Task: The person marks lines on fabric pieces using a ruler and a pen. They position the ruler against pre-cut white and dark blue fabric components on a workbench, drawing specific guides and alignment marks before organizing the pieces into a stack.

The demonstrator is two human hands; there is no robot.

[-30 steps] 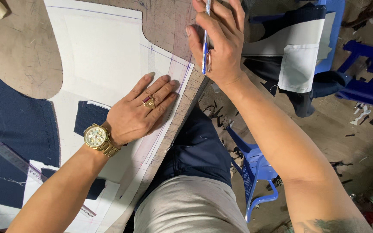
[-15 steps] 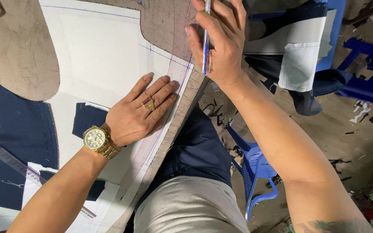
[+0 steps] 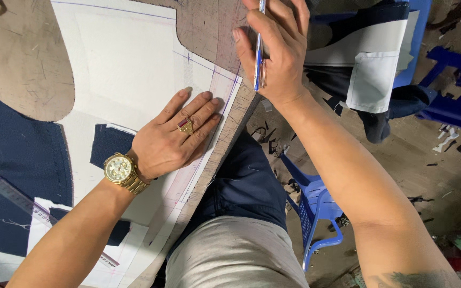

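On the table's near edge, the left hand [image 3: 174,133] lies flat, fingers spread, pinning the white cloth [image 3: 129,69] and clasping nothing. It has not shifted over the last second. Up top, the right hand [image 3: 276,48] keeps its pinch on the blue pen [image 3: 257,48], tip down by the curved ruler [image 3: 225,90] at the cloth's edge, also barely moved. So the marking looks paused mid-line. Dark navy fabric [image 3: 22,154] lies left; a straight clear ruler [image 3: 12,194] rests across it.
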